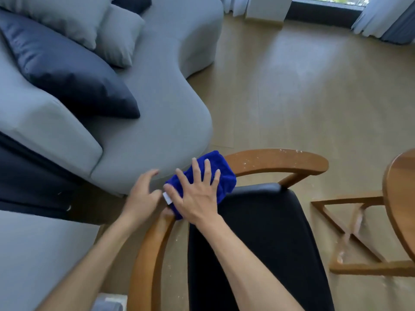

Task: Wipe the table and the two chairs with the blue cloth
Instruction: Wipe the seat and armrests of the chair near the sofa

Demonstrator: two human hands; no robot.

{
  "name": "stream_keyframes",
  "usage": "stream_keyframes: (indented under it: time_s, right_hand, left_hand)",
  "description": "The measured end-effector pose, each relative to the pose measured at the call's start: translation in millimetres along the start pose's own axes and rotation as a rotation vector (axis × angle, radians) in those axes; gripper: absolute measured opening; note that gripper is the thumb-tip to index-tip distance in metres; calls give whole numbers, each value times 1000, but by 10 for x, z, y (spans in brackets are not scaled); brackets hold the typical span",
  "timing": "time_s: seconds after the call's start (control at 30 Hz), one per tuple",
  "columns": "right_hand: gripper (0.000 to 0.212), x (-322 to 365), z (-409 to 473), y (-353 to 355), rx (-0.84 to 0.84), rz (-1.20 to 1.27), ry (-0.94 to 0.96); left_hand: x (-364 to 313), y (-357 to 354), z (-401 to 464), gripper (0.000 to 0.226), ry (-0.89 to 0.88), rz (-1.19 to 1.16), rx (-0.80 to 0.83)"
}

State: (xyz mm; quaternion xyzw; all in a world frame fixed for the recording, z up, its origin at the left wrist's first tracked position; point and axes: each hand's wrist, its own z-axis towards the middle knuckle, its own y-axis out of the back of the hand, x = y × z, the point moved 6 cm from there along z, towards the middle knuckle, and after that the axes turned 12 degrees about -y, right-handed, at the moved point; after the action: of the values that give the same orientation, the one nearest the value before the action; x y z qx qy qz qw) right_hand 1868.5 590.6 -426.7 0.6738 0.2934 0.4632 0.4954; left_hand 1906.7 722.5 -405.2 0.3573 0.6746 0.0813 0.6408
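Right hand: the right hand [197, 196] lies flat on the blue cloth [215, 176], fingers straight and spread, pressing it onto the curved wooden rail of the chair [274, 161].
Right grip: wide open, nothing clasped; the palm and fingers only bear down on the cloth.
Left hand: the left hand [143, 194] hovers just beside the cloth, over the left bend of the rail, fingers loosely bent and blurred.
Left grip: relaxed and open, holding nothing.
Blue cloth: bunched on the back corner of the chair rail, with a small white tag showing at its left edge beside the right thumb.
Chair: black padded seat under the right forearm; pale specks dot the wooden rail.
Worktop: the round wooden worktop [402, 198] shows only at the right edge, its crossed wooden base on the floor below.
Surroundings: a grey sofa [157, 104] with a dark cushion [67, 70] stands just behind the chair, on a wooden floor.
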Motion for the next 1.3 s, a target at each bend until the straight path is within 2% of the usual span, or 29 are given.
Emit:
stream_keyframes:
  time_s: [0.07,0.13,0.2,0.27,0.4,0.47,0.57,0.63,0.7,0.77,0.87,0.9,0.97,1.07,1.17,1.23,1.3]
  right_hand:
    - [64,-13,21,-99,-64,-115,38]
    - [57,-74,94,-108,-109,-145,106]
    - [52,-225,250,1,-165,-154,144]
    - [51,-622,490,213,-249,-164,98]
    - [46,-2112,869,850,-366,-298,-207]
    - [45,-2698,894,1142,-379,-336,-365]
    - [39,-3169,942,1314,-349,-197,-657]
    - [39,-3170,955,1311,-393,-157,-807]
    - [39,-2713,981,1212,-425,-218,-676]
    - [35,-1923,963,926,-426,-148,-383]
    - [33,-935,775,491,-268,-29,-6]
    - [35,-890,741,443,-231,-40,65]
    - [43,-1244,757,519,-303,-104,140]
    - [43,-2289,875,930,-430,-208,-89]
    - [40,-2997,976,1224,-387,-239,-367]
    - [42,-3272,1032,1279,-330,-72,-615]
    - [43,-3461,1019,1301,-337,197,-887]
  left_hand:
    - [153,195,-160,46,109,103,-101]
    - [140,188,-195,39,130,208,-130]
    - [-15,23,-122,38,79,290,-90]
    - [-194,-263,-2,42,3,364,-3]
    - [-299,-889,291,59,-54,543,189]
    - [-267,-1059,365,63,-41,612,213]
    - [-268,-1108,365,62,-55,661,188]
    - [-286,-1099,345,61,-70,683,178]
    - [-300,-1098,339,61,-77,694,168]
    - [-323,-1088,336,63,-76,683,166]
    - [-360,-1064,324,69,-70,686,155]
    - [-380,-1059,324,70,-67,694,147]
    - [-409,-1059,309,67,-54,710,143]
    - [-454,-1069,300,62,-56,728,137]
    - [-442,-1082,305,62,-58,756,134]
    - [-423,-1088,310,61,-64,759,138]
    - [-407,-1083,312,59,-73,755,136]
